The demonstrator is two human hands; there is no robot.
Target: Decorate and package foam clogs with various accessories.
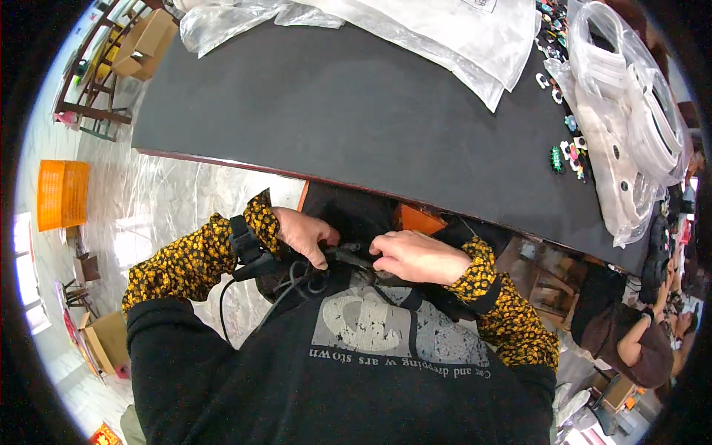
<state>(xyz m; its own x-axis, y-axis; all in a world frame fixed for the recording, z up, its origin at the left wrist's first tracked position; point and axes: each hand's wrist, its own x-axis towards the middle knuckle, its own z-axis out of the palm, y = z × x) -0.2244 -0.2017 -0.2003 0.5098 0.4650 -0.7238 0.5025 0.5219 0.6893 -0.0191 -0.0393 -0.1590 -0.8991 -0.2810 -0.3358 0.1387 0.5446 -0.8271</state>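
At my waist, just before the table's near edge, both hands are at a tangle of black cable [297, 280]. My left hand [302, 234] is closed, thumb bent down, on a dark part of the cable. To its right my right hand [419, 256] is curled, fingertips pressed together at the dark bundle; what they pinch is hidden. Loops of cable hang below the left hand against my black shirt [334, 386]. Both forearms wear black-and-yellow patterned sleeves [182, 259], with a black strap [241, 239] around the left wrist.
The dark-topped table [334, 111] spans the view ahead. Clear plastic bags [437, 37] lie at its far side; bagged white clogs [623, 141] and small colourful charms [571, 152] lie at its right. An orange crate [63, 195] stands left. Another person [630, 341] is at far right.
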